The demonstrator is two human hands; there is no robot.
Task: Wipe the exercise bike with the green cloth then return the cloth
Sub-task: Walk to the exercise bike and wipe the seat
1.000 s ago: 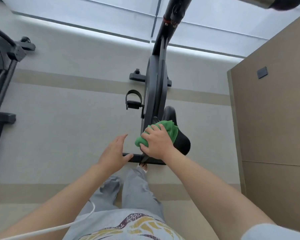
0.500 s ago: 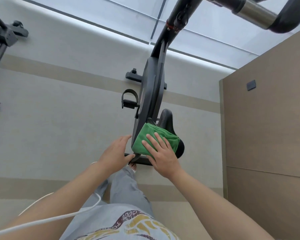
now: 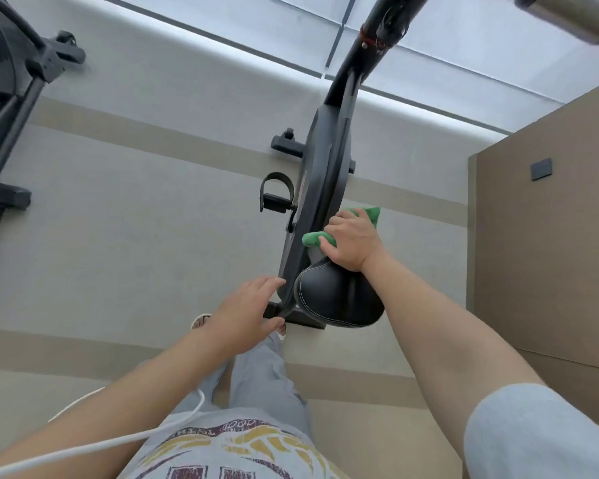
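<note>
1. Head view: the right hand (image 3: 351,242) is gripping the bunched green cloth (image 3: 313,238), fingers curled round it, pressing it on the exercise bike (image 3: 325,188) frame just ahead of the saddle (image 3: 336,299).
2. Half a second ago the cloth was lying spread over the saddle; wiping is advancing to the frame.
3. The left hand (image 3: 246,312) is hovering beside the saddle, fingers relaxed, holding nothing.
4. Shirt print (image 3: 236,430) lettering is unreadable.

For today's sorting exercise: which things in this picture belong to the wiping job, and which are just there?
Job:
cloth, held by the right hand
bike
saddle
left hand, open beside the saddle

Just there:
other machine
white cable
wall plate
</note>
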